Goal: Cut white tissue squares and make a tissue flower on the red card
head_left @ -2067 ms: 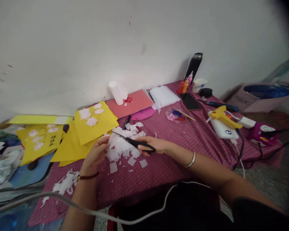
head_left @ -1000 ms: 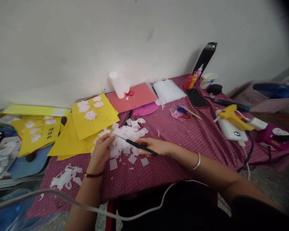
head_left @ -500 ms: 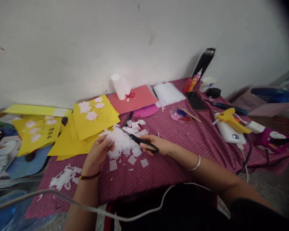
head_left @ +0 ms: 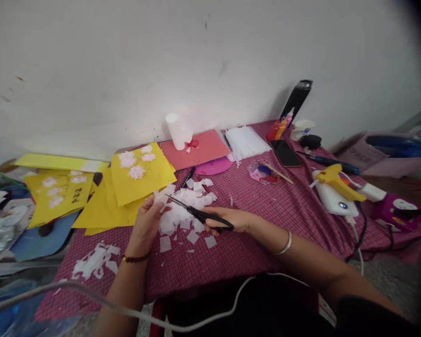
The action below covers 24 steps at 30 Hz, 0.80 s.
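Black-handled scissors (head_left: 196,213) are in my right hand (head_left: 224,220), their blades pointing left toward my other hand. My left hand (head_left: 149,215) pinches a small piece of pale paper (head_left: 161,198), which lies right by the blade tips. Whether the blades touch the paper is hard to tell. Below both hands spreads a pile of small white paper squares (head_left: 192,196) on the red checked tablecloth (head_left: 245,248). Yellow paper sheets (head_left: 150,178) with pale pink paper blossoms lie just beyond my left hand.
White paper scraps (head_left: 96,262) lie at the front left. Behind the pile are a red sheet (head_left: 206,150), a white roll (head_left: 175,132) and white strips (head_left: 249,142). A phone (head_left: 285,153) and a yellow glue gun (head_left: 340,180) lie right. A white cable (head_left: 182,322) crosses the foreground.
My left hand has lifted slightly, bringing the paper up beside the scissor tips. The scissors have shifted a little left and down. The whole view has shifted slightly.
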Each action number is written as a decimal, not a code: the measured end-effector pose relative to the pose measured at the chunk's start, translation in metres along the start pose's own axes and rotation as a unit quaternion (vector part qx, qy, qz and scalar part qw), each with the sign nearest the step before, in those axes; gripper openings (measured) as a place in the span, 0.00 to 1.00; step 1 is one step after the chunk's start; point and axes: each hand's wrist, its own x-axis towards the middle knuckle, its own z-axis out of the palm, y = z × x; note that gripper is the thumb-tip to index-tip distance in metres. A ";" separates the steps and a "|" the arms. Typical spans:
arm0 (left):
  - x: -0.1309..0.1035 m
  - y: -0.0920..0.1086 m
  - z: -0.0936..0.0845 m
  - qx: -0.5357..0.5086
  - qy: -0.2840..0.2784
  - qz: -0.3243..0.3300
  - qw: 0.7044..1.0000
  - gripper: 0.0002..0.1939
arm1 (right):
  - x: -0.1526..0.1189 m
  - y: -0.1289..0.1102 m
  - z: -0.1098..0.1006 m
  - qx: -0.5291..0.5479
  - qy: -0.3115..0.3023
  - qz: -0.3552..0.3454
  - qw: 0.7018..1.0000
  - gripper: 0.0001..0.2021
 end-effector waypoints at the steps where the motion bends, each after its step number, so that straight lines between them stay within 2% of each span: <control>1: 0.000 -0.001 0.001 0.012 -0.003 -0.003 1.000 0.13 | 0.001 0.000 0.001 0.001 0.008 -0.001 1.000 0.31; 7: 0.000 -0.007 0.001 0.070 -0.023 -0.011 0.997 0.13 | 0.004 0.001 0.003 0.012 0.046 -0.013 0.999 0.32; 17: -0.001 -0.009 0.003 0.077 -0.014 -0.022 0.997 0.15 | 0.005 0.002 0.006 0.033 0.078 -0.019 0.996 0.29; 21: 0.001 -0.009 -0.001 0.072 0.003 -0.010 0.997 0.11 | 0.005 0.003 0.004 0.026 0.087 -0.028 0.995 0.30; 24: 0.002 -0.005 -0.002 0.070 0.032 0.004 0.997 0.11 | 0.002 0.000 0.002 -0.005 0.059 -0.033 0.998 0.31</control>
